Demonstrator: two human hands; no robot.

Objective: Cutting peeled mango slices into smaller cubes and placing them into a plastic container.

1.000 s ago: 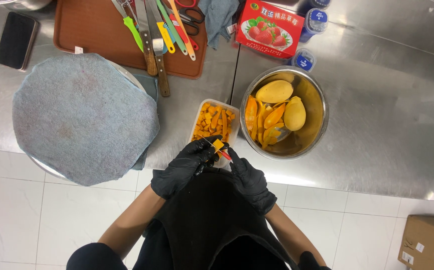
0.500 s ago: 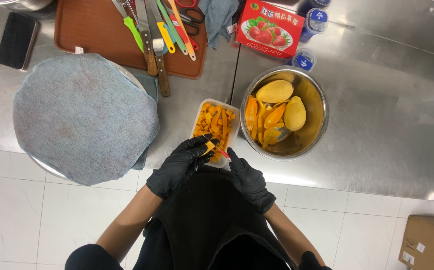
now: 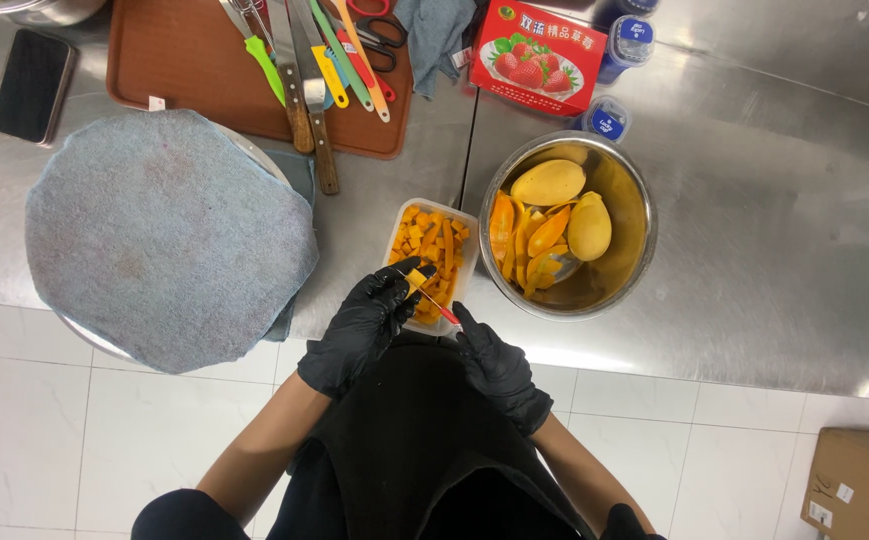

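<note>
Both my hands wear black gloves and meet at the counter's near edge. My left hand (image 3: 360, 330) pinches a small orange piece of mango (image 3: 416, 279) over the clear plastic tub (image 3: 403, 219) of mango cubes. My right hand (image 3: 498, 368) grips a small knife (image 3: 441, 307) with a red handle, its blade laid against that piece. To the right a steel bowl (image 3: 639, 205) holds two whole peeled mangoes and several orange peel strips.
A round board covered by a grey-blue cloth (image 3: 165, 235) overhangs the counter edge at left. A brown tray (image 3: 190, 65) at the back carries knives, peelers and scissors. A black phone (image 3: 33, 85), a red strawberry box (image 3: 538, 42), bottle caps (image 3: 610, 122), a cardboard box (image 3: 860, 484) on the floor.
My hands have shifted slightly toward the tub, with the knife working on the mango piece. Everything else stays where it was.
</note>
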